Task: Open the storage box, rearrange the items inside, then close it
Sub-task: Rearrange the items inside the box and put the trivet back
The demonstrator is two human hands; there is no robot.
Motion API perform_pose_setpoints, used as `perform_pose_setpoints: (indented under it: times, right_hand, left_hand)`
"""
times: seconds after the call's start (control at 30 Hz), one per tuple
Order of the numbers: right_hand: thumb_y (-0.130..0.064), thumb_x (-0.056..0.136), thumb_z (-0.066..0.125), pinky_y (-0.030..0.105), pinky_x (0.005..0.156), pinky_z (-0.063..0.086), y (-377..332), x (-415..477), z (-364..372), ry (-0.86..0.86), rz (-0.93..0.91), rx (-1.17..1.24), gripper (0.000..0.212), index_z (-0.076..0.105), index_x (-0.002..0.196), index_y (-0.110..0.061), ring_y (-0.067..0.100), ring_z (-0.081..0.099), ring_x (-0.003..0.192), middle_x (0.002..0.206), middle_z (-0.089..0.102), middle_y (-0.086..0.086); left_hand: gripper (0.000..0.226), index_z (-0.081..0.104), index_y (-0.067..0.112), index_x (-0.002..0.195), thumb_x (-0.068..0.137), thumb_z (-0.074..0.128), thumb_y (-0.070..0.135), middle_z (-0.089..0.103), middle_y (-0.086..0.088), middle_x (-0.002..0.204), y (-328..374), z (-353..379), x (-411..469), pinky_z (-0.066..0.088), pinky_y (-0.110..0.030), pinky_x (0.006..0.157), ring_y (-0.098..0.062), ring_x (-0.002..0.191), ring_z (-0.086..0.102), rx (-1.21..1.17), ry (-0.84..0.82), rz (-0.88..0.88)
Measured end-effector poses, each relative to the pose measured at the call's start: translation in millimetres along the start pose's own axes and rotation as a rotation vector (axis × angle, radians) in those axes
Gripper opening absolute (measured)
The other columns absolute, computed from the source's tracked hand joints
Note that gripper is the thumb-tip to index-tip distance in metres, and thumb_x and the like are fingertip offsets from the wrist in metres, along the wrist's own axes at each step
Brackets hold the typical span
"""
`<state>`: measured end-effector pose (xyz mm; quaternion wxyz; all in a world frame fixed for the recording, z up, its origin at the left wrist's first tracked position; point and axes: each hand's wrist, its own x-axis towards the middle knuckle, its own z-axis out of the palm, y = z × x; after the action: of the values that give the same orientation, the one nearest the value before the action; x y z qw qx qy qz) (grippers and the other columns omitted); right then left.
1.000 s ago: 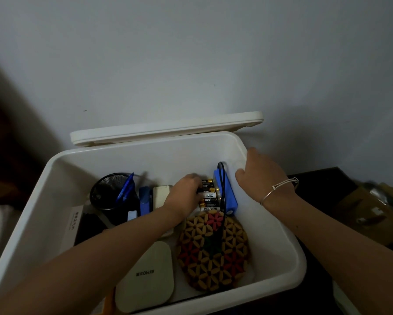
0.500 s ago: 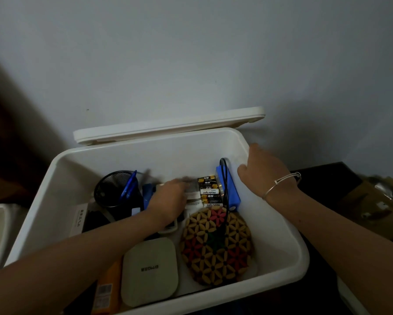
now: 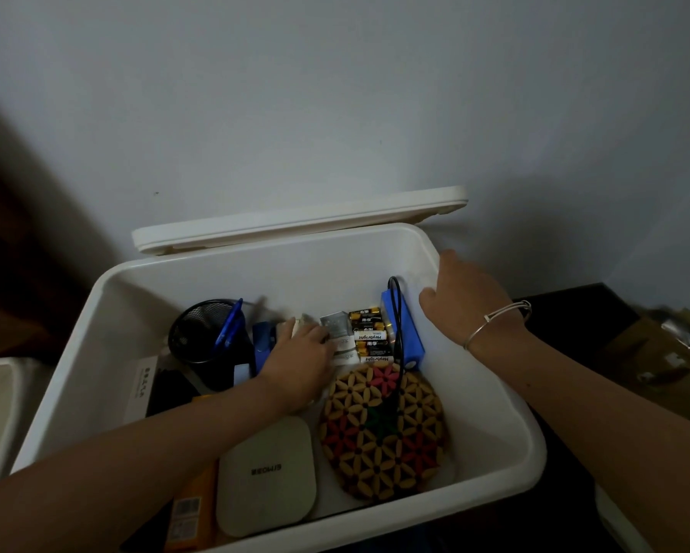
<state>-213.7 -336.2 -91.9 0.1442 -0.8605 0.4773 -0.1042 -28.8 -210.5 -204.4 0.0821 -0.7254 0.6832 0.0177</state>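
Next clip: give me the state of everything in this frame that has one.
Lid: open, raised behind the box.
Box: open, holding items.
Pen holder: upright, blue pen inside.
Batteries: lying flat, side by side.
Round mat: lying flat.
Left hand: on small packets, grip unclear.
Right hand: rests against the box's right wall.

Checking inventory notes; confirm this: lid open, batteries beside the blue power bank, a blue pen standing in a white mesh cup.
Not quite: the head view shows the mesh cup is black. The lid, batteries, blue power bank and blue pen match.
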Motion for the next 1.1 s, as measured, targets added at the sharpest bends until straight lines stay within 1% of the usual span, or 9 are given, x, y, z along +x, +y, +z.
perform_pose_setpoints:
  times: [0.13, 0.27, 0.4, 0.53, 0.7, 0.77, 0.87, 0.97, 1.1]
  right_hand:
    - [-0.026, 0.091, 0.051, 0.027, 0.061, 0.036, 0, 1, 0, -0.003, -0.001, -0.004, 0.029, 0.044, 0.110, -0.005, 0.018, 0.046, 0.070, 0.083, 0.044, 0.003]
    - [-0.026, 0.090, 0.050, 0.028, 0.061, 0.037, 0, 1, 0, -0.007, 0.009, -0.009, 0.029, 0.044, 0.110, -0.006, 0.017, 0.045, 0.069, 0.082, 0.044, 0.003]
    - [-0.027, 0.091, 0.049, 0.026, 0.058, 0.035, 0, 0, 0, -0.002, 0.002, -0.011, 0.030, 0.044, 0.110, -0.005, 0.017, 0.044, 0.067, 0.081, 0.044, 0.003]
    - [-0.027, 0.091, 0.049, 0.027, 0.060, 0.035, 1, 1, 0, -0.007, 0.005, -0.005, 0.030, 0.044, 0.110, -0.005, 0.018, 0.045, 0.069, 0.083, 0.044, 0.004]
    - [-0.027, 0.091, 0.050, 0.029, 0.060, 0.038, 0, 1, 1, -0.009, 0.000, -0.001, 0.030, 0.044, 0.111, -0.005, 0.018, 0.047, 0.070, 0.083, 0.045, 0.004]
    - [-0.027, 0.090, 0.051, 0.028, 0.061, 0.039, 1, 1, 1, -0.008, 0.000, 0.006, 0.031, 0.044, 0.111, -0.006, 0.018, 0.048, 0.072, 0.085, 0.045, 0.004]
    - [-0.027, 0.090, 0.051, 0.028, 0.062, 0.039, 1, 2, 1, -0.010, -0.002, 0.008, 0.032, 0.044, 0.113, -0.005, 0.018, 0.048, 0.073, 0.086, 0.045, 0.004]
    - [-0.026, 0.091, 0.051, 0.028, 0.063, 0.040, 1, 2, 2, -0.015, -0.009, 0.012, 0.033, 0.044, 0.116, -0.005, 0.018, 0.048, 0.075, 0.088, 0.045, 0.004]
    - [-0.025, 0.090, 0.051, 0.029, 0.063, 0.040, 1, 2, 1, -0.017, 0.002, 0.017, 0.031, 0.044, 0.113, -0.005, 0.019, 0.048, 0.075, 0.091, 0.049, 0.007]
  left_hand:
    - [0.056, 0.037, 0.022, 0.144, 0.095, 0.046, 0.046, 0.038, -0.001, 0.146, 1, -5, 6, 0.013, -0.041, 0.116, -0.021, 0.136, 0.033, -0.052, 0.054, 0.013]
    - [0.046, 0.043, 0.017, 0.136, 0.093, 0.052, 0.034, 0.047, -0.003, 0.140, 4, -7, 19, 0.025, -0.032, 0.108, -0.021, 0.128, 0.042, 0.009, 0.107, 0.032]
    - [0.041, 0.048, 0.017, 0.127, 0.087, 0.060, 0.021, 0.046, -0.003, 0.135, 7, -9, 25, 0.035, -0.032, 0.097, -0.023, 0.118, 0.048, -0.007, 0.143, -0.049]
    - [0.033, 0.053, 0.015, 0.121, 0.087, 0.056, 0.013, 0.052, -0.006, 0.128, 10, -9, 27, 0.039, -0.033, 0.092, -0.024, 0.114, 0.050, 0.055, 0.142, 0.033]
    - [0.043, 0.050, 0.013, 0.127, 0.085, 0.059, 0.007, 0.054, -0.006, 0.126, 9, -7, 23, 0.046, -0.033, 0.083, -0.024, 0.107, 0.056, -0.035, 0.153, -0.052]
    - [0.036, 0.053, 0.010, 0.125, 0.089, 0.055, 0.009, 0.055, -0.008, 0.125, 13, -6, 19, 0.045, -0.033, 0.081, -0.025, 0.105, 0.057, -0.076, 0.165, 0.012]
    - [0.018, 0.063, 0.009, 0.106, 0.093, 0.055, 0.018, 0.060, -0.009, 0.111, 12, -8, 10, 0.043, -0.033, 0.077, -0.025, 0.096, 0.058, -0.121, 0.197, 0.115]
    - [0.018, 0.063, 0.012, 0.105, 0.092, 0.055, 0.022, 0.060, -0.006, 0.108, 3, -8, -3, 0.040, -0.033, 0.081, -0.024, 0.099, 0.056, -0.165, 0.234, 0.006]
    - [0.042, 0.052, 0.024, 0.130, 0.092, 0.052, 0.041, 0.052, 0.005, 0.131, -2, -8, -19, 0.029, -0.030, 0.100, -0.016, 0.122, 0.045, -0.161, 0.132, -0.131]
